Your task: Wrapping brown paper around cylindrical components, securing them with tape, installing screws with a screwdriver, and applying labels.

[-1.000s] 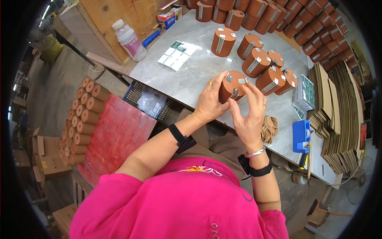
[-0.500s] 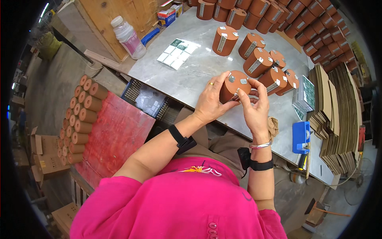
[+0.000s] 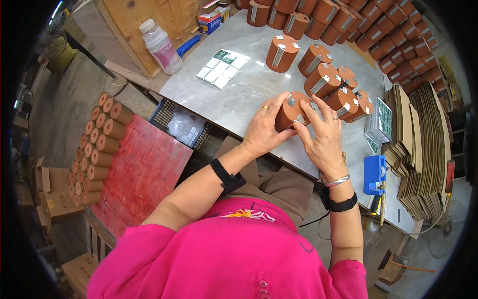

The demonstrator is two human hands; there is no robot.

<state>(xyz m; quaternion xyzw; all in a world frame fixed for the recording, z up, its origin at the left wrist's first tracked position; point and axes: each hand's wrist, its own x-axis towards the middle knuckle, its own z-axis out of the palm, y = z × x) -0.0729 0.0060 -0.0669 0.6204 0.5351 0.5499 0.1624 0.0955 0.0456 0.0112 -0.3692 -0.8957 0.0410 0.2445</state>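
Note:
A reddish-brown cylinder (image 3: 284, 114) with small silvery patches on its top is at the near edge of the grey table, between my hands. My left hand (image 3: 263, 130) grips its left side, thumb toward the near face and fingers round behind. Over the right side and top lies my right hand (image 3: 322, 137), fingers bent against the cylinder, thumb at its near rim by a silvery patch. Just beyond stand several similar cylinders (image 3: 321, 82) with pale strips on their sides. A sheet of white and green stickers (image 3: 222, 70) lies flat to the left.
Stacked cylinders (image 3: 343, 19) fill the far side. On the right are flat cardboard pieces (image 3: 423, 164), a stack of green-and-white sheets (image 3: 381, 119) and a blue tape dispenser (image 3: 373, 174). A plastic bottle (image 3: 162, 49) stands far left; smaller rolls (image 3: 102, 158) lie on a red board (image 3: 144, 169).
My right hand has turned and slid over the cylinder's top, its fingers now covering the right part. The right forearm has swung outward. My left hand keeps its hold.

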